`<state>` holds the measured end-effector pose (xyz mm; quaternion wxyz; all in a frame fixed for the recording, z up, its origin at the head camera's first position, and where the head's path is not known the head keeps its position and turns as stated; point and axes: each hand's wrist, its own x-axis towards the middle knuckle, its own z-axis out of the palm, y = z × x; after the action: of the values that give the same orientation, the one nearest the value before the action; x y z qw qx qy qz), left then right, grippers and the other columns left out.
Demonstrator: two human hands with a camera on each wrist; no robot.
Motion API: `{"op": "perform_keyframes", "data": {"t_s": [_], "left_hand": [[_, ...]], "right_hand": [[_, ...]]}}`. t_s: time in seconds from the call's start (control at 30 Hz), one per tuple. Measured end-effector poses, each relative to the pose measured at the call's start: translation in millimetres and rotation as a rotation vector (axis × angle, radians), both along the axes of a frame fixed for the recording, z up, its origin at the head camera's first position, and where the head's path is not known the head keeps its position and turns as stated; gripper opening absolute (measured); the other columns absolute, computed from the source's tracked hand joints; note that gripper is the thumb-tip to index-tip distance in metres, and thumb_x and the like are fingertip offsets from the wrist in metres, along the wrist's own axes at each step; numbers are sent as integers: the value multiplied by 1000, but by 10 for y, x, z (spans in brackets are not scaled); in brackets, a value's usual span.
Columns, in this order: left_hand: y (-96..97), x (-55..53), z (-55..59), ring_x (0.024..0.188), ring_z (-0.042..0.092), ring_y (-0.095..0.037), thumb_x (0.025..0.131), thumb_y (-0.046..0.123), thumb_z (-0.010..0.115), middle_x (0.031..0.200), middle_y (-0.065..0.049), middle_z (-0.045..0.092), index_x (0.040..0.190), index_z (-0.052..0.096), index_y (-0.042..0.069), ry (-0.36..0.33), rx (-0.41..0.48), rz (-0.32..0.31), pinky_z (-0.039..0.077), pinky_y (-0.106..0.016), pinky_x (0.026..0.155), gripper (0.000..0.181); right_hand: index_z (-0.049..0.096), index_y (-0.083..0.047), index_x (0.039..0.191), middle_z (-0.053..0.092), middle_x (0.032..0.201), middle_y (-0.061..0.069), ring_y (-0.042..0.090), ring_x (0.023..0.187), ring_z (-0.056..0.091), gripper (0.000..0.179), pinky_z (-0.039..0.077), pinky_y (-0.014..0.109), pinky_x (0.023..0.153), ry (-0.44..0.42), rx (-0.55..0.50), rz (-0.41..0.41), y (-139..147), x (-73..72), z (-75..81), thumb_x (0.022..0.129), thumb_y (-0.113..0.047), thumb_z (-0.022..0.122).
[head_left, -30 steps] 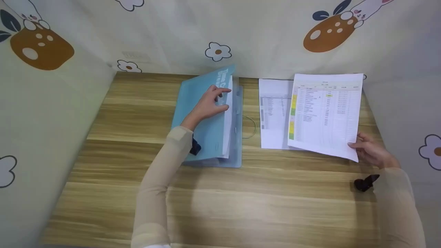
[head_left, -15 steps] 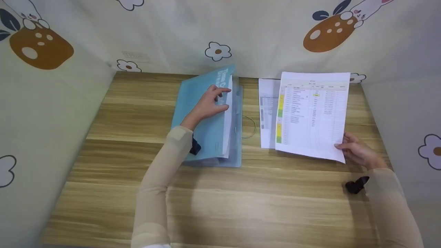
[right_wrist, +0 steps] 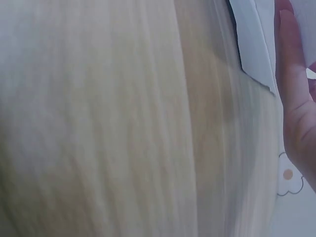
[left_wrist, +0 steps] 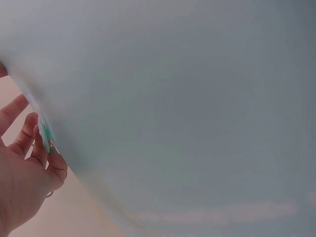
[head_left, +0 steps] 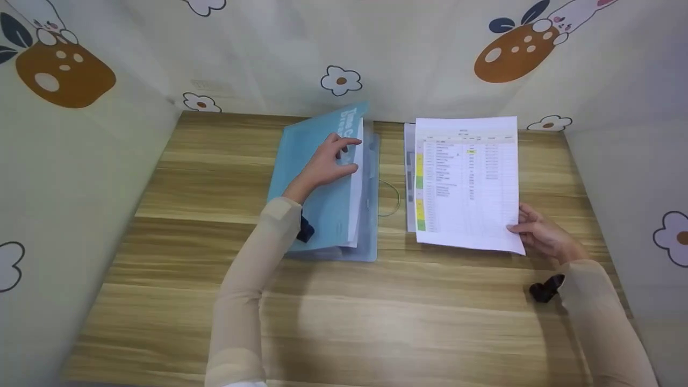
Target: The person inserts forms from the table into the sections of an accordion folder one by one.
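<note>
A light blue folder [head_left: 301, 161] with white pages [head_left: 355, 183] lies left of centre, its front cover partly raised. My left hand [head_left: 325, 161] reaches over the cover, thumb and forefinger extending past its free edge. In the left wrist view, the curled fingers of the left hand [left_wrist: 34, 158] grip the edge of the bluish cover [left_wrist: 187, 118]. My right hand [head_left: 543, 236] pinches a printed sheet [head_left: 467, 215] with coloured cells by its lower right corner. That sheet overlaps another printed sheet [head_left: 410, 215] on the table, hiding most of it.
A thin elastic loop [head_left: 398, 199] sticks out from the folder's right side. The wooden table [head_left: 376, 317] meets patterned curtains [head_left: 258, 64] at the back and sides. Black wrist cameras sit by both sleeves, the right camera [head_left: 545, 289] close over the table.
My right hand has moved left with the printed sheet, covering more of the sheet beneath and straightening slightly. The left hand and the folder have stayed in place.
</note>
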<state>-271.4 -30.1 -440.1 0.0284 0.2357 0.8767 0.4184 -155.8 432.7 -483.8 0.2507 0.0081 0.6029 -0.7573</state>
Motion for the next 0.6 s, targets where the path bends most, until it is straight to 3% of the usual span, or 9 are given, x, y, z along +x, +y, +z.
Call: {"op": "perform_keyframes", "data": {"t_s": [0.33,0.6], "left_hand": [[7,0,-11,81,40,-17,77,21,59,95,-4,40,123,51,13,6,-5,3,36,-29,68,47],[16,15,9,83,40,-17,78,21,61,96,-4,40,123,50,16,-11,-14,19,38,-29,68,47]], "right_hand": [[43,-17,115,59,100,7,18,86,58,46,47,29,69,14,31,9,-192,-7,-25,82,16,43],[34,-14,118,55,102,5,17,89,56,49,47,29,71,49,17,-26,-367,-21,-57,81,17,43]]}}
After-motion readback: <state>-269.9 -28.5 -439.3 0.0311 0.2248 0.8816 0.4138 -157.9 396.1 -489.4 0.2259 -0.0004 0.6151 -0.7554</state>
